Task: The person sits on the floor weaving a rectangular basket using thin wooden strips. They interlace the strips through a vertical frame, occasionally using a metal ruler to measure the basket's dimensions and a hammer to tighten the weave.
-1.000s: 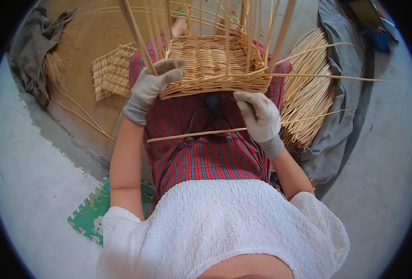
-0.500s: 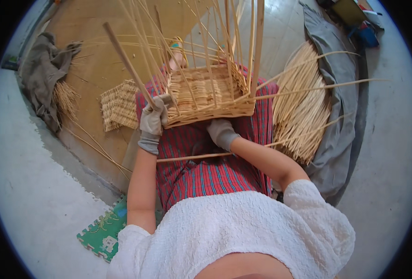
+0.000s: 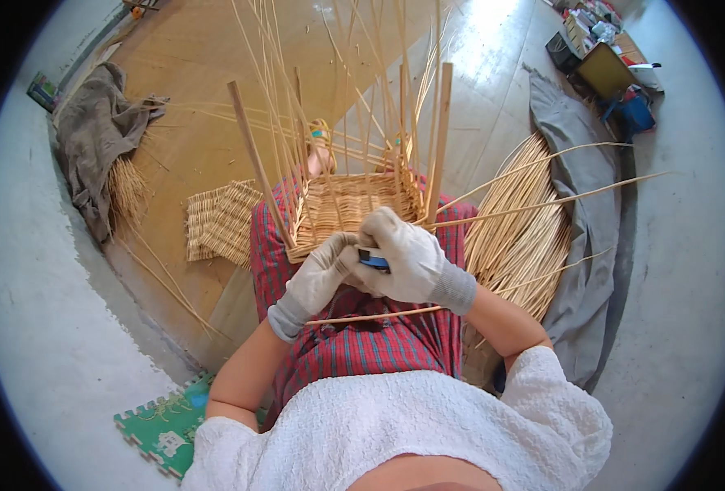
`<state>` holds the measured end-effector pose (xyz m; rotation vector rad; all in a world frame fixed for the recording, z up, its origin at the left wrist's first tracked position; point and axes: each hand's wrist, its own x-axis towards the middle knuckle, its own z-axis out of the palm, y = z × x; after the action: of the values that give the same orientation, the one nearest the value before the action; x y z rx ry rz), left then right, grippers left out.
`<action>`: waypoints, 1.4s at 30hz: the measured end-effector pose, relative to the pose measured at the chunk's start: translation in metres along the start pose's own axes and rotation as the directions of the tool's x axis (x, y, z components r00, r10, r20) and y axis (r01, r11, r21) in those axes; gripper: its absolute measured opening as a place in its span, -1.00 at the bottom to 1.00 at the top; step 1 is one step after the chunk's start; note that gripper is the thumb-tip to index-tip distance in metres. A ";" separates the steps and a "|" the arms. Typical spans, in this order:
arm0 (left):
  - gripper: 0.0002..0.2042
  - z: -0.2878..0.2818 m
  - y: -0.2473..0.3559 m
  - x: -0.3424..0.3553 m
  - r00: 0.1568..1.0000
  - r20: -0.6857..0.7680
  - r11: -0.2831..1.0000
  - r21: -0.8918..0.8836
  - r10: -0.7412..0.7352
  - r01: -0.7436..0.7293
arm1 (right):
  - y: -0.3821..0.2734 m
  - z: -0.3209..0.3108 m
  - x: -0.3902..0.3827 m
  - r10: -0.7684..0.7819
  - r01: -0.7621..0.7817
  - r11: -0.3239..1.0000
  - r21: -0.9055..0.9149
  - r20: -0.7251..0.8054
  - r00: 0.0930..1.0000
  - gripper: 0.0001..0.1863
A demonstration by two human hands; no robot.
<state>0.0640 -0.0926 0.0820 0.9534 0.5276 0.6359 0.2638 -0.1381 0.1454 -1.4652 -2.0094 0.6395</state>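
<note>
A part-woven wicker basket (image 3: pixel 321 200) rests on my red plaid lap cloth (image 3: pixel 383 350), with thick corner stakes (image 3: pixel 442 123) and many thin canes sticking up. My gloved right hand (image 3: pixel 411 266) grips a small blue-and-black tool (image 3: pixel 374 259) at the basket's front edge. My gloved left hand (image 3: pixel 313 282) has its fingers closed against the tool's left end; what exactly they pinch is hidden. A loose rod (image 3: pixel 407 312) lies crosswise below both hands.
Cane bundles lie right (image 3: pixel 514 237) and left (image 3: pixel 129 184), beside grey cloths (image 3: pixel 591 245). Two woven panels (image 3: pixel 219 221) lie left of me. A green foam mat (image 3: pixel 154 425) is at lower left; assorted items (image 3: pixel 608 69) sit at upper right. Bare feet (image 3: pixel 320 151) show beyond the basket.
My right hand came out from under the basket, now holding the blue tool. My left hand left the corner stake and moved beside the right. The basket sits lower in view.
</note>
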 end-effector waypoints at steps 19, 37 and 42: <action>-0.69 -0.144 0.163 0.130 0.808 -0.328 0.871 0.131 0.489 -0.474 | 0.092 -0.211 0.107 0.083 -0.172 0.850 -0.499 -0.196 0.977 -0.66; -0.71 -0.147 0.176 0.110 0.880 -0.209 0.898 0.210 0.427 -0.386 | 0.107 -0.209 0.117 0.261 -0.261 0.959 -0.112 -0.021 0.965 -0.50; -0.72 -0.144 0.175 0.110 0.887 -0.207 0.903 0.217 0.413 -0.370 | 0.119 -0.208 0.118 0.236 -0.237 0.968 -0.084 -0.017 0.972 -0.45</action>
<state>0.0001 0.1416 0.1501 1.1655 0.6239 1.1025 0.4597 0.0189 0.2358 -1.7737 -1.8928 0.6513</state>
